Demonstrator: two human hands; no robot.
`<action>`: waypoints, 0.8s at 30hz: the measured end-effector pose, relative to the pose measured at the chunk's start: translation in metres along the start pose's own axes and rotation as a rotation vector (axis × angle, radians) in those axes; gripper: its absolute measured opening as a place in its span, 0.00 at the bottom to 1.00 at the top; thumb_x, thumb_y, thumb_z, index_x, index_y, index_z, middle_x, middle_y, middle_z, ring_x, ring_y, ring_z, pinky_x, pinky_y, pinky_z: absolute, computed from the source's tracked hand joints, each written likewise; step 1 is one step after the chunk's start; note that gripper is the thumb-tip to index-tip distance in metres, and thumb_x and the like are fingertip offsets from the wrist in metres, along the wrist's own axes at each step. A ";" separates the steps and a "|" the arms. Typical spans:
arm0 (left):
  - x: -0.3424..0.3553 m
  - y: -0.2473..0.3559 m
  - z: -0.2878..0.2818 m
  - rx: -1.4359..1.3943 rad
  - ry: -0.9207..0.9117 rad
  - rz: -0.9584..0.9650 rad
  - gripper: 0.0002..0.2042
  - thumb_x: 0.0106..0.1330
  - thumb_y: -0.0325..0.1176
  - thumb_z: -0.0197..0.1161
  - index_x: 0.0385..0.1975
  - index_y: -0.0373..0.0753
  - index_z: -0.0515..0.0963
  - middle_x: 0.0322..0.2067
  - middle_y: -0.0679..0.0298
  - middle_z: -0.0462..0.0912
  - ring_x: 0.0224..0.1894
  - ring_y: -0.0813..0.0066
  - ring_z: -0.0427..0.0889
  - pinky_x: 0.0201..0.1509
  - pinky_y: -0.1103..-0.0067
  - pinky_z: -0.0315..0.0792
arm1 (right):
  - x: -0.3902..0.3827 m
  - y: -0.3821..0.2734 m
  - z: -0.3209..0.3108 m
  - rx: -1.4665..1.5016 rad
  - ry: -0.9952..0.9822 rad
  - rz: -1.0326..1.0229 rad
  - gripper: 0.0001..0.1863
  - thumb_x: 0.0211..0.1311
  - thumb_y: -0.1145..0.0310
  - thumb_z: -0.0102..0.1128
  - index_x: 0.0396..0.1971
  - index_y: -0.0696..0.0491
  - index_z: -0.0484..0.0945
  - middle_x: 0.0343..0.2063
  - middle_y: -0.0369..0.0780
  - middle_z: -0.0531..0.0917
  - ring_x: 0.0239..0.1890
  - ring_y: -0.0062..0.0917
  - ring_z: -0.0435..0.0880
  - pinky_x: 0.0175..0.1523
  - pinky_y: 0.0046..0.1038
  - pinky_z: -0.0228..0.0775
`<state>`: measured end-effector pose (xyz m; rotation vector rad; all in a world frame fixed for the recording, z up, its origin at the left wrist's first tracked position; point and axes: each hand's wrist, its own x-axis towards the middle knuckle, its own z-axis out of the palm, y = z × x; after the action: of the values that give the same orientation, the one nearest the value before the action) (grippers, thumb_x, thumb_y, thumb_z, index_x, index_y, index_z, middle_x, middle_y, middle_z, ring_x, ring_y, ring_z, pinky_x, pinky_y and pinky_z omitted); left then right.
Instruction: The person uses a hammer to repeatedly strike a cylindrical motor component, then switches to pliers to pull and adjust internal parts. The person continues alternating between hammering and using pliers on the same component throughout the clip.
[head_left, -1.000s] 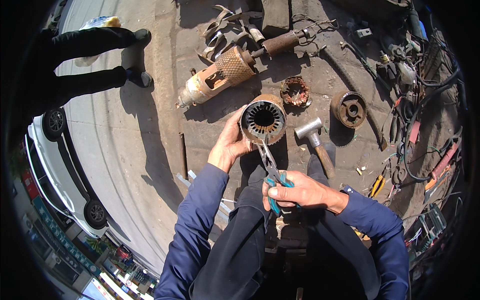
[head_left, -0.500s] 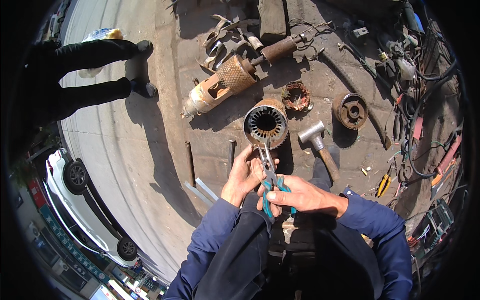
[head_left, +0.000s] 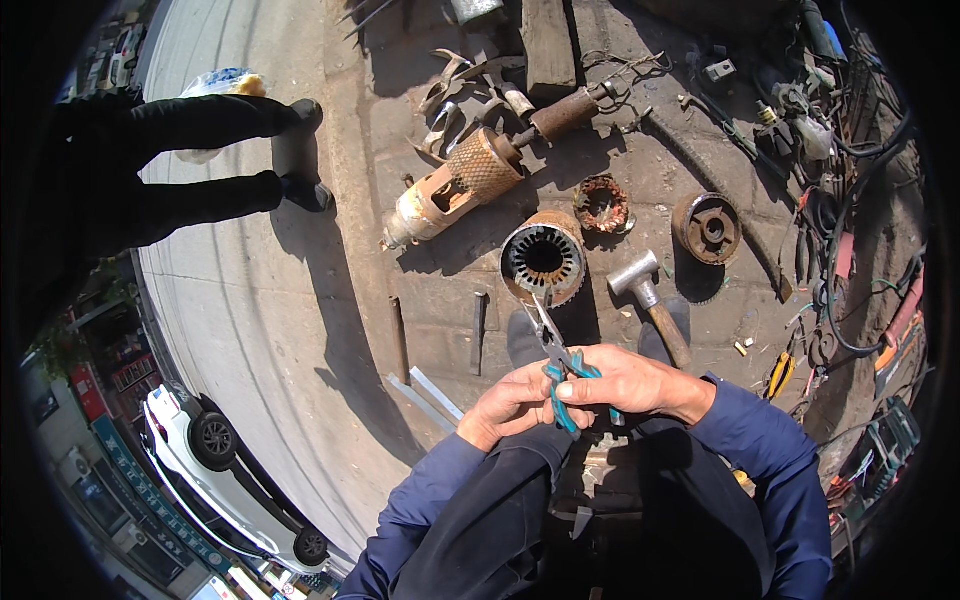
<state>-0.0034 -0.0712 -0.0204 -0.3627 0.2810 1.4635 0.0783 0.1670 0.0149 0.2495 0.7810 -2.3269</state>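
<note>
Long-nose pliers with teal handles are in my right hand, whose fingers wrap round the handles. My left hand has its fingers curled against the left handle. The jaws point away from me, their tips at the near rim of a rusty motor housing in this view; whether they touch it I cannot tell. The housing stands on end, with a ring of slots round its dark bore. Just behind it lies a ring of cut copper windings.
A hammer and a rusty round end cover lie to the right. Behind are a grinder-like tool body and a wooden block. Metal bars lie left. Cables crowd the right. Another person's legs stand left.
Both hands and the pliers have drawn back toward me from the housing. My left hand has moved from beside the jaws to the handles. The whole view has shifted slightly.
</note>
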 end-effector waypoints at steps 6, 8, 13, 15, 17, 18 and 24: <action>-0.006 -0.003 0.002 0.043 0.137 -0.009 0.30 0.75 0.36 0.69 0.70 0.25 0.69 0.61 0.42 0.82 0.65 0.39 0.82 0.71 0.45 0.75 | -0.001 -0.007 -0.003 -0.231 0.092 0.089 0.19 0.81 0.54 0.65 0.51 0.56 0.80 0.33 0.35 0.86 0.32 0.17 0.82 0.37 0.23 0.74; -0.005 -0.004 0.000 0.066 0.094 -0.019 0.33 0.74 0.38 0.71 0.74 0.30 0.66 0.61 0.46 0.81 0.63 0.46 0.84 0.70 0.49 0.76 | -0.003 -0.009 -0.003 -0.097 0.064 0.097 0.19 0.81 0.52 0.65 0.51 0.56 0.80 0.33 0.35 0.86 0.31 0.17 0.81 0.37 0.23 0.74; -0.004 -0.004 -0.008 0.092 0.014 -0.004 0.35 0.73 0.39 0.72 0.73 0.31 0.65 0.59 0.48 0.83 0.61 0.49 0.85 0.68 0.53 0.77 | -0.001 -0.008 -0.001 -0.028 0.042 0.084 0.21 0.82 0.50 0.63 0.51 0.56 0.80 0.33 0.35 0.85 0.30 0.16 0.81 0.36 0.23 0.74; -0.005 -0.003 -0.010 0.094 0.058 -0.003 0.34 0.73 0.39 0.72 0.73 0.30 0.66 0.58 0.47 0.83 0.60 0.49 0.85 0.67 0.53 0.77 | 0.002 -0.005 -0.001 -0.117 0.046 0.058 0.21 0.82 0.50 0.62 0.51 0.56 0.80 0.33 0.36 0.86 0.30 0.16 0.81 0.36 0.22 0.74; -0.005 -0.001 -0.012 0.133 -0.007 -0.006 0.34 0.73 0.39 0.72 0.73 0.29 0.66 0.59 0.46 0.83 0.61 0.49 0.85 0.68 0.52 0.77 | 0.005 -0.001 -0.002 -0.082 0.008 0.012 0.21 0.83 0.51 0.61 0.50 0.57 0.81 0.32 0.35 0.85 0.29 0.15 0.79 0.35 0.22 0.74; -0.005 -0.002 -0.011 0.102 -0.032 -0.002 0.34 0.73 0.38 0.71 0.73 0.29 0.65 0.59 0.46 0.83 0.61 0.48 0.85 0.69 0.52 0.76 | 0.005 0.000 -0.002 -0.043 0.014 0.038 0.21 0.83 0.51 0.60 0.50 0.57 0.81 0.32 0.35 0.85 0.28 0.15 0.79 0.35 0.22 0.74; -0.006 -0.003 -0.001 0.055 0.060 -0.049 0.31 0.73 0.30 0.66 0.74 0.27 0.65 0.62 0.40 0.81 0.65 0.40 0.82 0.73 0.45 0.73 | 0.003 -0.002 0.002 -0.251 0.101 0.029 0.21 0.84 0.50 0.59 0.51 0.56 0.81 0.33 0.34 0.84 0.30 0.13 0.79 0.36 0.23 0.74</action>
<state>-0.0008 -0.0772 -0.0182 -0.3669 0.3582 1.3957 0.0748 0.1657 0.0160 0.2660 1.1013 -2.1759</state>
